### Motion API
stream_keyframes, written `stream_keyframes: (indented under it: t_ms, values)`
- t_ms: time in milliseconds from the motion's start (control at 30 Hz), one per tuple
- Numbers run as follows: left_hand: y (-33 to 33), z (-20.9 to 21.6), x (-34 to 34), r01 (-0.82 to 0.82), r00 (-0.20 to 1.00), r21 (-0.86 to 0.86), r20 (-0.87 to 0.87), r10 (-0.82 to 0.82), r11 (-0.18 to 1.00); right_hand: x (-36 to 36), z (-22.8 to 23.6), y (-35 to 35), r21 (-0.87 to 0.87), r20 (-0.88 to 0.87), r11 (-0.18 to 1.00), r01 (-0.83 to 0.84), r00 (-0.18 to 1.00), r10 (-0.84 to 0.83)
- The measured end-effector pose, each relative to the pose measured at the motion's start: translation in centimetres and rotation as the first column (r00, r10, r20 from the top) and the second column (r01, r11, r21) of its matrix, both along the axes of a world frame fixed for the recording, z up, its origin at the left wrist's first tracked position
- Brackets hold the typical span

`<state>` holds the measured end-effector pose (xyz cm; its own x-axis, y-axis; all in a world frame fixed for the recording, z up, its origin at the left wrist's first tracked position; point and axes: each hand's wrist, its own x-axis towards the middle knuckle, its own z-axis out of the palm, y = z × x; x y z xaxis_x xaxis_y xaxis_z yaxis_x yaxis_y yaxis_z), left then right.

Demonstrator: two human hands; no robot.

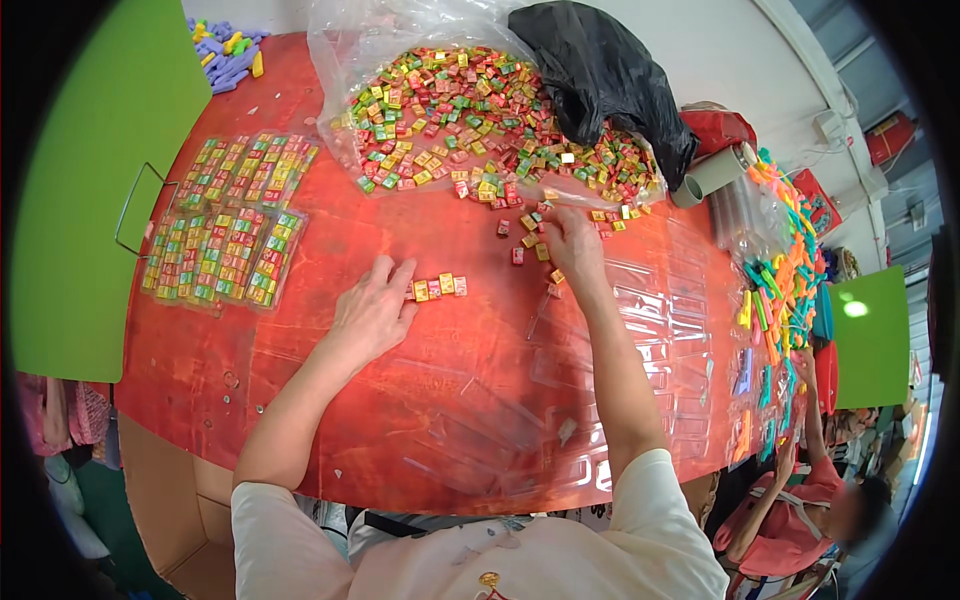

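Observation:
My left hand rests on the red table with its fingers spread. Its fingertips touch the left end of a short row of small box-shaped wrapped pieces, yellow and pink-red, lying side by side. Farther right, my right hand reaches down among scattered loose pieces in red and yellow. Its fingers are bent together, and whatever lies between them is hidden by the hand. Beyond both hands, a big heap of the same pieces, red, yellow and green, spills from a clear plastic bag.
Filled clear trays of these pieces lie on the left. Transparent trays spread beside my right forearm. A black bag stands behind the heap. Colourful plastic parts cover the right end, where another person works. Green panels flank the table.

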<state>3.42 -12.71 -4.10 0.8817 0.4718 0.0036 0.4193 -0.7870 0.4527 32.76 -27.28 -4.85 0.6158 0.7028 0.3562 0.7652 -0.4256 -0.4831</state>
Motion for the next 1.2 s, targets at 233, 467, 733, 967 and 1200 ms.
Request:
stream_keyframes:
  t_ms: [233, 467, 733, 967, 1200]
  values:
    - [0.1, -0.2, 0.4, 0.006, 1.000, 0.045, -0.016, -0.005, 0.999, -5.4, 0.2, 0.1, -0.419, 0.191, 0.887, -0.193, 0.936, 0.294]
    - [-0.5, -0.4, 0.8, 0.002, 0.999, 0.085, -0.049, 0.002, 0.996, -9.9, -0.1, -0.2, -0.259, 0.009, 0.874, -0.412, 0.903, 0.429]
    - [-0.3, -0.2, 1.1, 0.074, 0.997, 0.057, -0.018, -0.073, 0.996, -10.8, 0.5, 0.7, -0.305, -0.021, 0.858, -0.414, 0.903, 0.429]
    - [0.0, -0.2, 1.2, 0.084, 0.996, 0.069, 0.023, -0.086, 0.994, -11.0, 0.5, 0.5, -0.244, 0.001, 0.893, -0.377, 0.921, 0.389]
    - [-1.9, 1.4, -2.7, 0.166, 0.982, 0.019, 0.090, -0.167, 0.986, -14.9, 3.0, -2.8, -0.187, -0.117, 0.899, -0.396, 0.918, 0.380]
